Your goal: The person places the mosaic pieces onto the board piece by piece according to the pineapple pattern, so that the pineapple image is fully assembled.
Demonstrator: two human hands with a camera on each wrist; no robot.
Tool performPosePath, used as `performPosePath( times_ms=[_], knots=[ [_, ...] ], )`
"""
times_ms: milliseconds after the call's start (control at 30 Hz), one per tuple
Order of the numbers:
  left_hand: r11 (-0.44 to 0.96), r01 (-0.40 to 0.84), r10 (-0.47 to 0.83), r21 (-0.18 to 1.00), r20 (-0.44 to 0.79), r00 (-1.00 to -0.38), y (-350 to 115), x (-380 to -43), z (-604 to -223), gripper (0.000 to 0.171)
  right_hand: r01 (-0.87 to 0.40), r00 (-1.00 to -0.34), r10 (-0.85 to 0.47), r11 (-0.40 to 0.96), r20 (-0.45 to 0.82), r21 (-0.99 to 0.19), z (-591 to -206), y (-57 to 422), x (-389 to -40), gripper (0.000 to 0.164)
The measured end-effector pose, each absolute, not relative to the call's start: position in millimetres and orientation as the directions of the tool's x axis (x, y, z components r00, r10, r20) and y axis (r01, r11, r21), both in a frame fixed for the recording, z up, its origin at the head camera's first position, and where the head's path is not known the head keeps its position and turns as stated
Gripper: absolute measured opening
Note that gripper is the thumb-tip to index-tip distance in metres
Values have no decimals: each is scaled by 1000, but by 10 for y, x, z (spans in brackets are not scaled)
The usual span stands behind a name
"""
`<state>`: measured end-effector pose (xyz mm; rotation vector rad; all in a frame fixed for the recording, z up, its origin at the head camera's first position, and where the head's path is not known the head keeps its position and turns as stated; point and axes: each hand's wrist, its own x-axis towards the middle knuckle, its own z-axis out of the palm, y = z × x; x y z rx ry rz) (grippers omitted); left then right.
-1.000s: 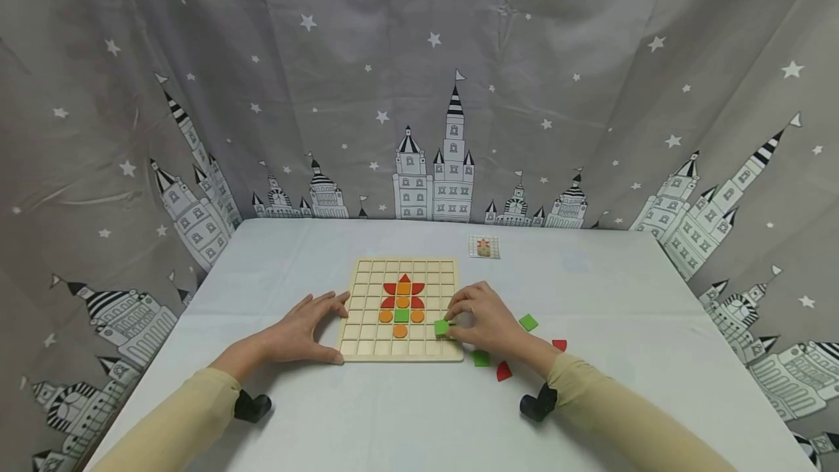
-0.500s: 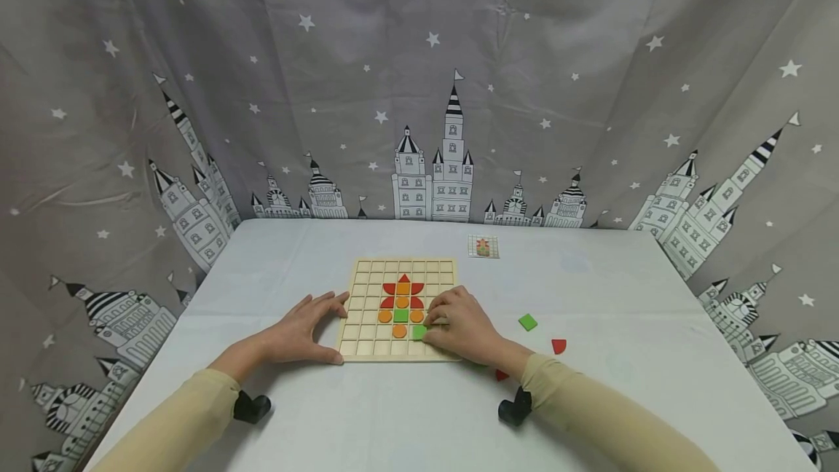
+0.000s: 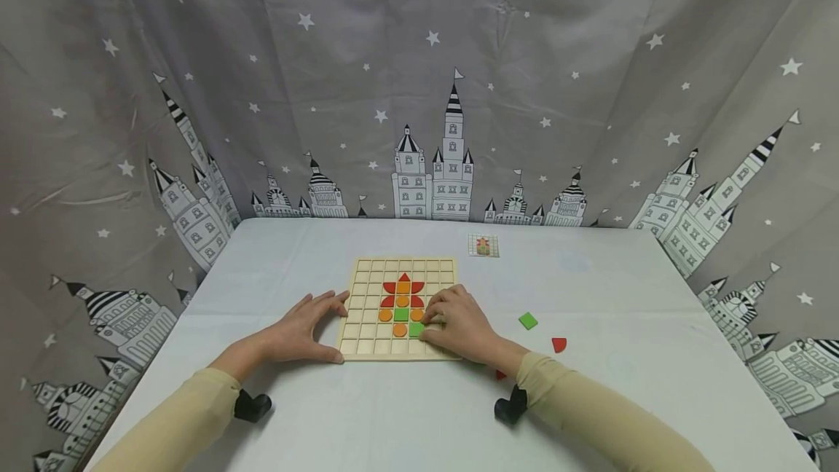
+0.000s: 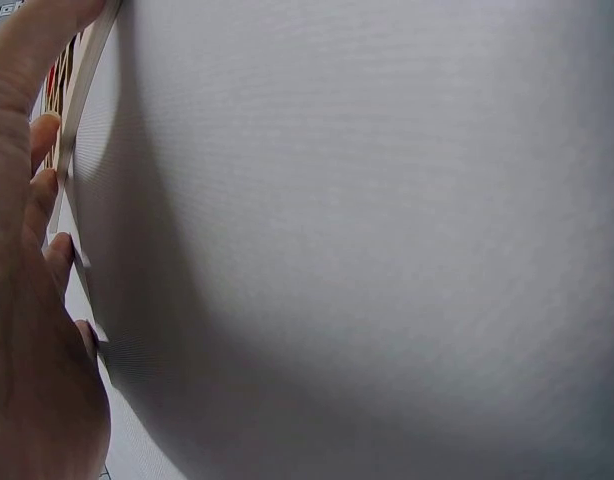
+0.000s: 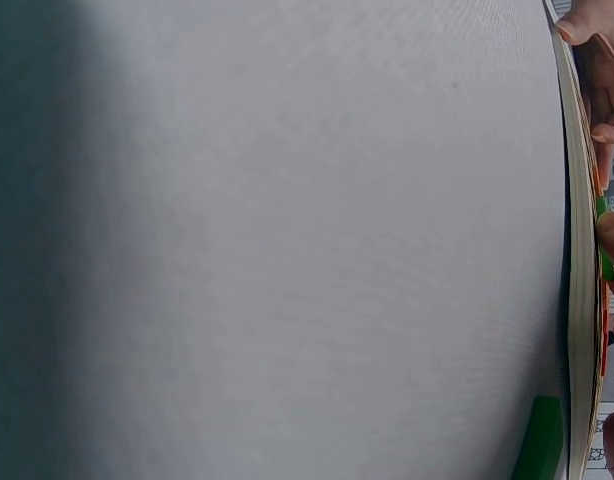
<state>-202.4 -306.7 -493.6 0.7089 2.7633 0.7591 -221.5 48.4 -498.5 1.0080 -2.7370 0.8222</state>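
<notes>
A wooden grid board lies on the white table. My left hand rests at its left edge, thumb at the front corner, fingers spread along the side. My right hand pinches a green square tile over a cell right of the lowest orange disc; the thumb shows on the tile in the right wrist view. Above it, another green square sits between two orange discs. Red quarter-round pieces, an orange square and a red triangle fill cells farther up.
Right of the board lie a green tile and a red quarter-round piece. Another red piece is partly hidden under my right wrist. Beside the board's edge lies a green piece. A small pattern card lies behind.
My right hand has carried the green tile leftward from the board's right side to the cell beside the lowest orange disc, then shifted slightly left. The left hand has stayed in place.
</notes>
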Motion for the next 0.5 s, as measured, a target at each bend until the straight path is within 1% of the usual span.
performPosePath(
  times_ms=[400, 500],
  knots=[
    [758, 392, 492, 522, -62, -868, -3073, -2033, -4936, 75, -638, -766, -578, 634, 280, -437, -4951, 534, -2236, 23],
    [757, 393, 494, 522, -63, -867, -3075, -2033, -4940, 74, -613, -786, -555, 648, 270, -452, -4904, 615, -2259, 23]
  ],
)
